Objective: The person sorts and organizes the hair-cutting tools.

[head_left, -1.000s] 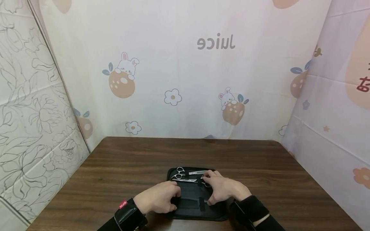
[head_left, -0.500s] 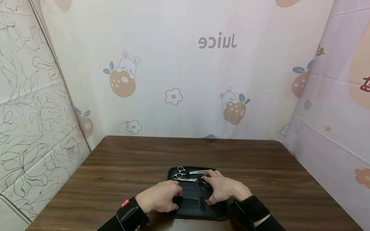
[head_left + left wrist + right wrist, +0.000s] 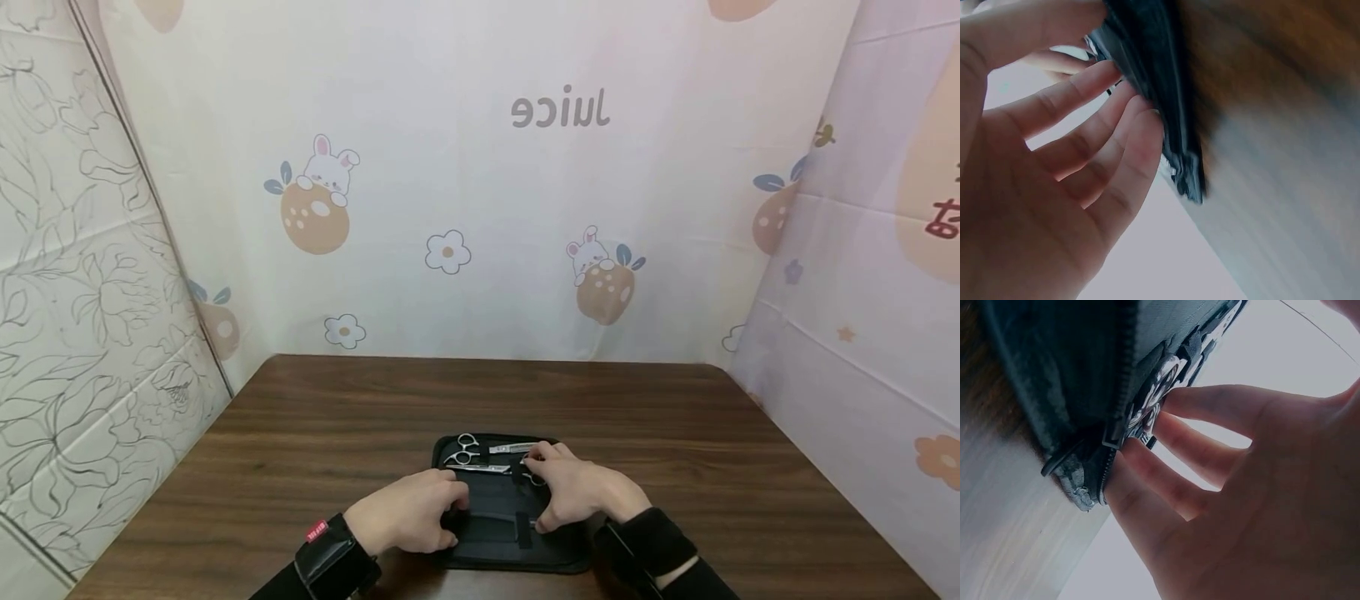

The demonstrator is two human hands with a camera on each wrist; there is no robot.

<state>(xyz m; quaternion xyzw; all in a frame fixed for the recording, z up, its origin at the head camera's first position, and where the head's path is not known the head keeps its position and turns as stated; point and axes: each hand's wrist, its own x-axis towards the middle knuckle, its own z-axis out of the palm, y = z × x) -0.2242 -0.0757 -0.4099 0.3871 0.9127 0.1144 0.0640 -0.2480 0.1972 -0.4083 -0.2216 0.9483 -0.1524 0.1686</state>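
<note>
A black zip case (image 3: 487, 550) lies unfolded on the table, holding silver hairdressing scissors. The upper scissors (image 3: 463, 457) have their finger rings at the left; the lower scissors (image 3: 478, 468) point their blades left, their rings partly behind my right fingers. My left hand (image 3: 408, 511) rests at the case's left edge; in the left wrist view its lightly bent fingers (image 3: 1138, 150) touch the black rim. My right hand (image 3: 585, 490) lies over the right side. In the right wrist view its fingers (image 3: 1147, 481) touch the zipped edge beside the metal rings (image 3: 1163, 381).
The brown wooden table (image 3: 337, 417) extends beyond the case on all sides. A patterned curtain (image 3: 480, 167) hangs behind it, with more cloth at left and right. A black strap (image 3: 522, 530) crosses the case's lower part; a small light end beside it is too small to tell.
The head view has shifted slightly. Both hands and the case stay where they were; nothing is taken or let go.
</note>
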